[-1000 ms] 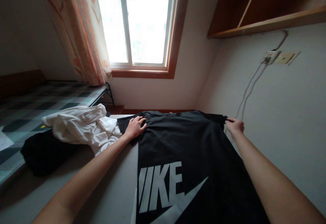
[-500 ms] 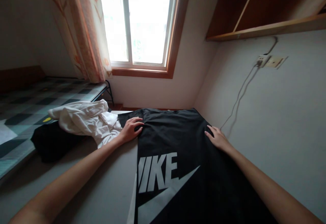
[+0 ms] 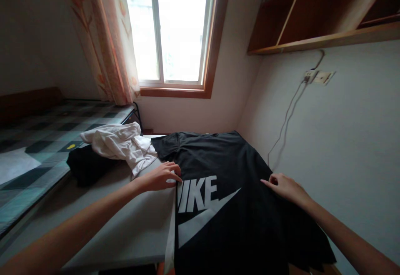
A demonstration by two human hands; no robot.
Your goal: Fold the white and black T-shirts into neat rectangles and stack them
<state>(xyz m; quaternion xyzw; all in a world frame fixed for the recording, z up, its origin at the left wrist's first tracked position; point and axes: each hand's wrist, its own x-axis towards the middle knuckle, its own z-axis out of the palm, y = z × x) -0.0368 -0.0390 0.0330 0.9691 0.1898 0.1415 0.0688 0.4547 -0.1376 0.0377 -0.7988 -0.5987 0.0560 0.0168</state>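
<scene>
A black T-shirt with large white NIKE lettering and a swoosh lies face up on a white table. Its lower part hangs past the front edge. At the shirt's left side, below the sleeve, my left hand has its fingers bent and closed on the edge of the cloth. On the opposite side my right hand pinches the right edge with curled fingers. Some fingertips are hard to make out against the dark fabric.
A crumpled white garment and a black cloth bundle lie left of the shirt. Beyond them is a bed with a checked cover. A wall shelf hangs at right above a socket with a dangling cord.
Both hands have moved down along the shirt's sides, towards me, and their fingers have gone from lying flat to closing on the edges. The view has shifted slightly.
</scene>
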